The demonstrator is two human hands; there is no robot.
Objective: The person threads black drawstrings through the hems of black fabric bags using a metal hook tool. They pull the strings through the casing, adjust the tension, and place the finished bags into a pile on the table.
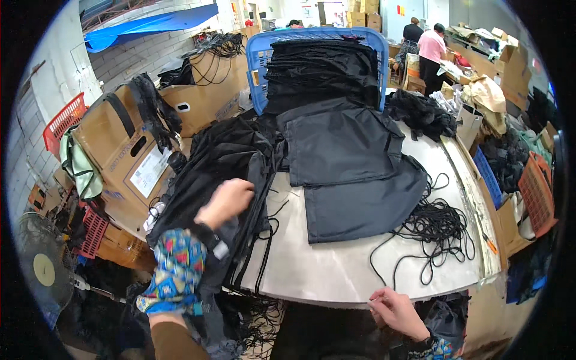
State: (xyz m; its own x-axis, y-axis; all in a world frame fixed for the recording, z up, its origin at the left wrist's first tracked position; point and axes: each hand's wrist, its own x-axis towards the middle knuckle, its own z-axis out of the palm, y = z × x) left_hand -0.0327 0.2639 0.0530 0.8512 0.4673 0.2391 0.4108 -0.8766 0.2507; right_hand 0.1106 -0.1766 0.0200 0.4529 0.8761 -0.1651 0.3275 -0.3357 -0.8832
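My left hand [227, 203] is over a long heap of black fabric pieces [207, 159] on the left of the table. Its fingers are curled closed, and what they may hold is hidden. My right hand [397, 313] is at the table's front edge, thumb and fingers pinched together. Anything between those fingertips is too small to make out. Flat black fabric pieces [354, 180], which look like bags, lie overlapped in the middle of the table. To their right is a tangled pile of black cord [441, 225]. More black cords [267, 255] hang along the heap's right side.
A blue plastic basket [252, 78] full of stacked black fabric stands at the back of the white table [282, 273]. Cardboard boxes [111, 162] flank the left side, with a fan [45, 270] below. An orange-handled tool [490, 243] lies at the right edge. Two people work far back.
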